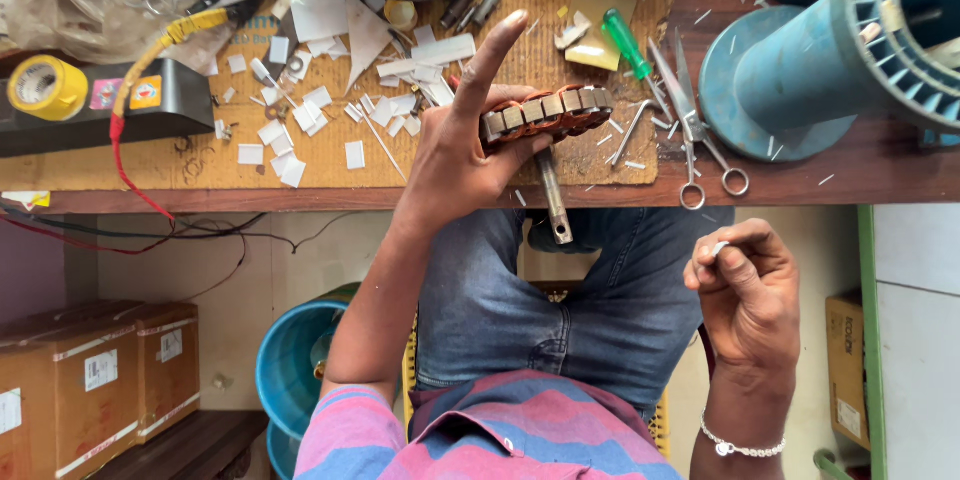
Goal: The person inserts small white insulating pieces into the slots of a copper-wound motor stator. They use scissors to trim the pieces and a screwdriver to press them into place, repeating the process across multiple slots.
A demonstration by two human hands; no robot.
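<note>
My left hand (460,150) holds a small motor stator (548,112) with metal laminations and copper windings, over the front edge of the workbench (880,165). The index finger points straight out past it. A steel shaft (553,195) sticks out of the stator toward my lap. My right hand (748,285) is off the bench, over my right knee, and pinches a tiny white slip (720,248) between thumb and forefinger.
Several cut white paper slips (320,110) lie on a brown cardboard mat (200,155). Scissors (690,130), a green screwdriver (627,43), a large teal spool (800,70) and a yellow tape roll (45,87) are on the bench. Cardboard boxes (90,380) and a teal bucket (295,360) stand below.
</note>
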